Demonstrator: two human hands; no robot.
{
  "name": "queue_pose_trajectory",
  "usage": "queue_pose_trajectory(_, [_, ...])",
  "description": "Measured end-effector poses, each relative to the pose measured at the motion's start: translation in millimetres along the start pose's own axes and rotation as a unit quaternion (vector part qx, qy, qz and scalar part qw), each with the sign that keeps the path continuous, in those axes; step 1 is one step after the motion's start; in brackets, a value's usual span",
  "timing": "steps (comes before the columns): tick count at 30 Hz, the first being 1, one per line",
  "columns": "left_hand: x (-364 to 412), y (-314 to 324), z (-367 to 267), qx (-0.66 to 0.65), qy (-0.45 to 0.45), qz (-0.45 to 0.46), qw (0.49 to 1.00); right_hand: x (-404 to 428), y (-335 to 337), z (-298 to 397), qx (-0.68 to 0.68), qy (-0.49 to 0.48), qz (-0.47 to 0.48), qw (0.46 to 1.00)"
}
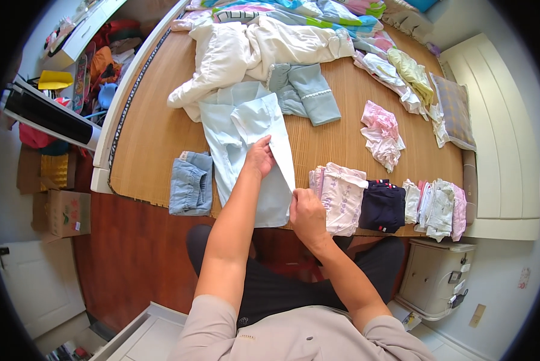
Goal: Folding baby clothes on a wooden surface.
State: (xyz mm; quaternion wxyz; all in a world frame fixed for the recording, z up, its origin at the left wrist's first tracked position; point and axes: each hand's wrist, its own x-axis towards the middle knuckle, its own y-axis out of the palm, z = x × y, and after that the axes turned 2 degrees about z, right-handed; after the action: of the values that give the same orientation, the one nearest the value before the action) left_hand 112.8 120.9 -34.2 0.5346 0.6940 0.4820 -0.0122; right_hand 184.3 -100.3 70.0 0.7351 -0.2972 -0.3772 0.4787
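Note:
A pale blue garment (270, 198) lies spread on the woven bed mat (315, 149) before me, one side folded over. My right hand (307, 212) pinches its right edge near the mat's front. My left hand (261, 157) rests on the folded part, palm partly turned up, fingers bent; whether it grips cloth is unclear. Folded blue denim clothing (191, 184) lies to the left. Right of my right hand stand a folded pink-white printed stack (344, 194) and folded navy clothing (382, 205). Grey-blue clothing with lace trim (308, 92) lies beyond the pale garment.
White clothing (270, 45) and a colourful quilt (324, 16) lie at the far side. A crumpled pink garment (382, 133), a green garment (412, 74) and a plaid cushion (455, 110) are to the right. Small folded clothes (439, 210) line the front right. A raised bed frame (100, 155) borders the left.

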Motion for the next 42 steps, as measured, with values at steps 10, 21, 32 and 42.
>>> queue_pose_trajectory(10, [42.2, -6.8, 9.4, -0.108, 0.067, -0.020, 0.992, -36.1, 21.4, -9.6, -0.083, -0.028, 0.110, 0.990])
queue_pose_trajectory(21, [45.0, -19.1, -18.1, -0.111, 0.091, -0.031, 0.989, -55.2, 51.0, -14.5, -0.087, -0.082, 0.138, 0.983])
queue_pose_trajectory(32, [13.1, -30.8, -43.9, -0.011, 0.057, -0.032, 0.998, -51.3, 43.6, -5.8, 0.018, -0.076, 0.059, 0.995])
queue_pose_trajectory(42, [-121.3, -58.0, -84.7, 0.329, 0.172, -0.145, 0.917, -37.5, 50.7, 5.7, 0.052, -0.046, 0.161, 0.985])
